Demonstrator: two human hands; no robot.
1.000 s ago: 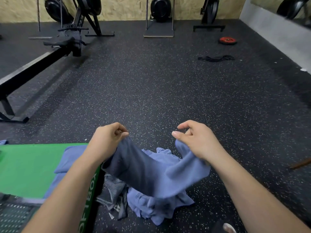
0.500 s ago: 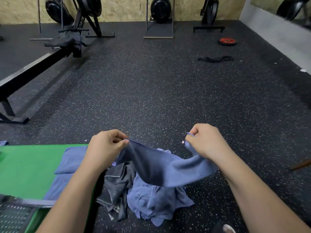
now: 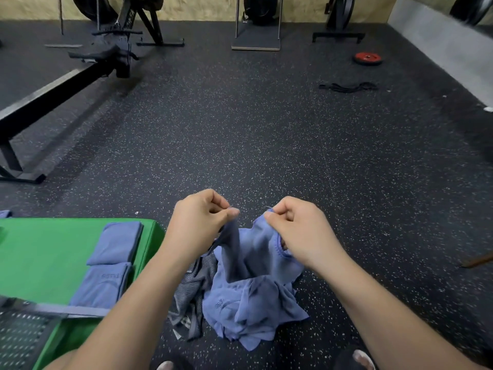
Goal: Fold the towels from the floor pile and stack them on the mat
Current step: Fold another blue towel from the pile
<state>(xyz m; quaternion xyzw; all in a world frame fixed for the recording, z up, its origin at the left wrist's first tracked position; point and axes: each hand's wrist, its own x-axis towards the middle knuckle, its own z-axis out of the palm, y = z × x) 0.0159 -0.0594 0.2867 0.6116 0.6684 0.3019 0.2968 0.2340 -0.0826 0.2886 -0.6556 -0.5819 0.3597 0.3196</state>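
Head view looks down over a black rubber floor [image 3: 266,134] flecked with white, in a gym room with a pale chipboard wall [image 3: 200,8] at the back and a grey wall [image 3: 440,49] on the right. A rowing machine [image 3: 66,84] runs along the left. A red weight plate [image 3: 367,58] and a black band [image 3: 346,87] lie well apart from the person, far right.

Both hands are raised close together over the towel pile [image 3: 240,311] on the floor. The left hand [image 3: 198,220] has a tight grip, thumb and forefinger pinching an edge of a blue towel [image 3: 256,252]. The right hand [image 3: 296,225] pinches another edge the same way, fingers curled. The towel sags between them down onto the pile, which has a grey striped cloth [image 3: 192,289] on its left side.

Just beside the pile, a green mat [image 3: 40,257] carries two folded blue towels [image 3: 114,243] lying end to end near its right edge.
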